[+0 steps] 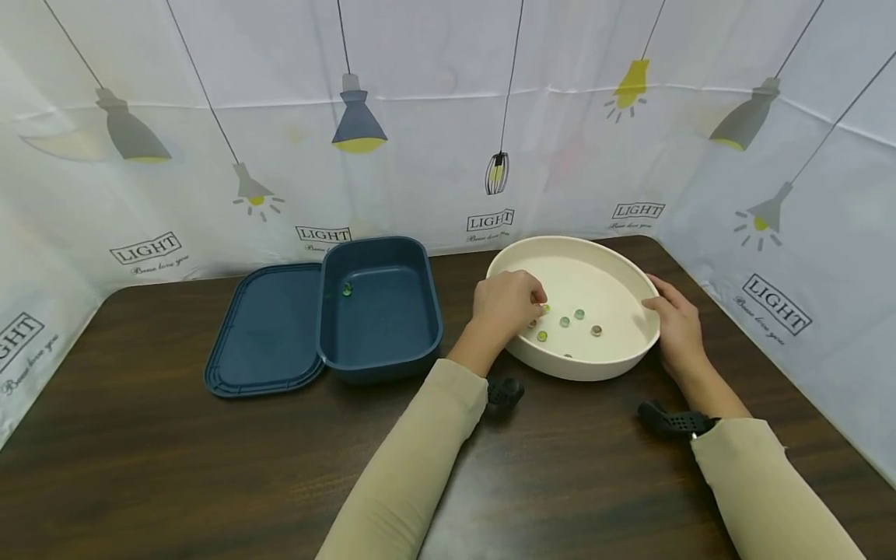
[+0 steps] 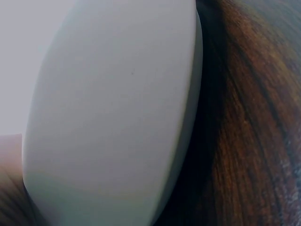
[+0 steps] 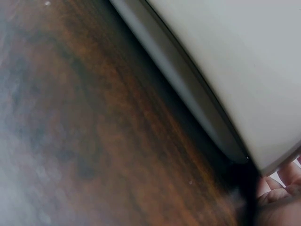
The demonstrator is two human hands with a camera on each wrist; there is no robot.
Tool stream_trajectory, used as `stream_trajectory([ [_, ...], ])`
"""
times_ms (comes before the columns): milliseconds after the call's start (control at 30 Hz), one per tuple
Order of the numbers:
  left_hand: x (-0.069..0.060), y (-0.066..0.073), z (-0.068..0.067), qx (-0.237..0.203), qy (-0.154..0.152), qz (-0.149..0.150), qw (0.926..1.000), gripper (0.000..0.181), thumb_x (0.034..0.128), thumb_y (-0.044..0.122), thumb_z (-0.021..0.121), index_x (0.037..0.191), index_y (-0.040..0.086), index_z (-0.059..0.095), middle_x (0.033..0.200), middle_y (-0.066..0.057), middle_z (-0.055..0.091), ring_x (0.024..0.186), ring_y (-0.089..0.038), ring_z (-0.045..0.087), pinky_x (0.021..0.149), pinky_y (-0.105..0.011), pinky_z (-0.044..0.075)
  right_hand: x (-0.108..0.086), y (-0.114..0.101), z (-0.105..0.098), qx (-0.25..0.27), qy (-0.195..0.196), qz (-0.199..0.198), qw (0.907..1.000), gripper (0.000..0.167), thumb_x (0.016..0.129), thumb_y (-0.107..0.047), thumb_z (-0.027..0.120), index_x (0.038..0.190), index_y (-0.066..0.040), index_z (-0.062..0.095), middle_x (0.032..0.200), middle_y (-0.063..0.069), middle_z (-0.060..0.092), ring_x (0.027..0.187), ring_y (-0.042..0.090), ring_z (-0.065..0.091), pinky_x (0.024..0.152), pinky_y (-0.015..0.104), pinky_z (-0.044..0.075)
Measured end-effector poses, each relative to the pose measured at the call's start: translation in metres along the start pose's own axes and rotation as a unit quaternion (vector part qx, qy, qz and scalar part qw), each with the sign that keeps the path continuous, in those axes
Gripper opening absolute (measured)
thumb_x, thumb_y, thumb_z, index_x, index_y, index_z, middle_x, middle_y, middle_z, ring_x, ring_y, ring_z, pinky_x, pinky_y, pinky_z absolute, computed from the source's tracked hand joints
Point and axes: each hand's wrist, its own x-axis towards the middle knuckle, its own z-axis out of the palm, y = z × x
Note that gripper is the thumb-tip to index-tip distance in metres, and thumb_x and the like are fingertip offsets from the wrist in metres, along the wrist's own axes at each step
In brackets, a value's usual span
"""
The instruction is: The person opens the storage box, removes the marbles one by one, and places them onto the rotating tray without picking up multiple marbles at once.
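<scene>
A round cream bowl holds several small glass marbles, among them a yellow-green marble and a brownish marble. Over the bowl's left side, my left hand reaches in with bent fingers. Its fingertips are at another yellow-green marble; whether they pinch it cannot be made out. My right hand grips the bowl's right rim, thumb at the edge and fingers outside. The left wrist view is mostly filled by the bowl's outer wall. Fingers of the right hand show at the bowl's edge in the right wrist view.
Left of the bowl stands a dark blue rectangular box with one green marble inside. Its matching blue lid lies flat beside it, on the dark wooden table. A printed white cloth hangs behind the table.
</scene>
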Motion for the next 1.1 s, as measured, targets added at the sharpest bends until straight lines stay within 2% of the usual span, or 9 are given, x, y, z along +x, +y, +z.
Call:
stream_trajectory([
  [267,0.001,-0.002,0.000,-0.002,-0.006,-0.004,1.0000,0.021,0.0924,0.033,0.072,0.112,0.038,0.075,0.099,0.023,0.073,0.095,-0.001,0.065,0.081,-0.029,0.052,0.001,0.000,0.002,-0.026,0.004,0.000,0.9997,0.055,0.103,-0.014,0.042,0.158,-0.013,0.037,0.166,0.013,0.030,0.147,0.020,0.041,0.092,0.006,0.047],
  [400,-0.001,-0.003,0.000,-0.022,0.000,0.005,0.9997,0.017,0.0954,0.034,0.069,0.110,0.035,0.076,0.101,0.020,0.074,0.096,-0.003,0.066,0.082,-0.029,0.053,0.001,0.000,0.001,-0.042,0.011,0.003,0.9991,0.055,0.102,-0.015,0.041,0.157,-0.013,0.038,0.165,0.012,0.032,0.145,0.019,0.044,0.089,0.004,0.047],
  [533,-0.007,-0.004,-0.002,-0.066,0.019,0.018,0.9975,0.015,0.0988,0.034,0.065,0.107,0.030,0.077,0.101,0.017,0.074,0.088,-0.003,0.064,0.076,-0.025,0.052,0.001,0.000,-0.001,-0.039,0.011,0.003,0.9992,0.055,0.102,-0.014,0.043,0.156,-0.013,0.039,0.165,0.013,0.033,0.139,0.014,0.049,0.084,0.003,0.047],
  [633,-0.015,-0.003,-0.009,-0.094,0.039,0.032,0.9943,0.016,0.1004,0.032,0.063,0.105,0.027,0.077,0.100,0.016,0.074,0.077,-0.001,0.061,0.070,-0.022,0.050,0.001,0.001,-0.002,-0.024,0.011,0.001,0.9996,0.055,0.102,-0.013,0.044,0.156,-0.012,0.039,0.165,0.013,0.033,0.137,0.012,0.050,0.082,0.003,0.047],
  [733,-0.025,-0.002,-0.022,-0.091,0.051,0.053,0.9931,0.018,0.1013,0.032,0.061,0.105,0.027,0.077,0.103,0.015,0.075,0.076,0.000,0.062,0.071,-0.021,0.050,0.001,0.003,-0.002,-0.028,0.013,0.001,0.9995,0.055,0.102,-0.014,0.043,0.157,-0.013,0.039,0.165,0.013,0.032,0.141,0.015,0.047,0.083,0.003,0.047],
  [900,-0.049,-0.005,-0.054,-0.050,0.057,0.074,0.9943,0.021,0.1015,0.034,0.061,0.111,0.027,0.077,0.113,0.013,0.075,0.097,-0.005,0.068,0.081,-0.026,0.055,0.001,0.004,-0.002,-0.032,0.008,0.001,0.9994,0.055,0.103,-0.014,0.042,0.158,-0.013,0.037,0.166,0.013,0.030,0.146,0.019,0.043,0.085,0.003,0.048],
  [967,-0.058,-0.011,-0.066,-0.040,0.061,0.068,0.9951,0.021,0.1012,0.034,0.061,0.112,0.026,0.077,0.114,0.011,0.075,0.102,-0.007,0.069,0.081,-0.028,0.056,0.001,0.004,-0.002,-0.012,0.005,0.000,0.9999,0.055,0.103,-0.013,0.043,0.157,-0.013,0.038,0.166,0.012,0.030,0.143,0.016,0.045,0.084,0.003,0.048],
  [1100,-0.070,-0.028,-0.083,-0.028,0.066,0.037,0.9967,0.020,0.1003,0.034,0.063,0.110,0.025,0.077,0.104,0.009,0.075,0.087,-0.009,0.067,0.068,-0.029,0.054,0.002,0.004,-0.002,0.005,0.001,-0.002,1.0000,0.054,0.102,-0.012,0.045,0.156,-0.012,0.039,0.165,0.011,0.032,0.136,0.009,0.050,0.081,0.003,0.048],
])
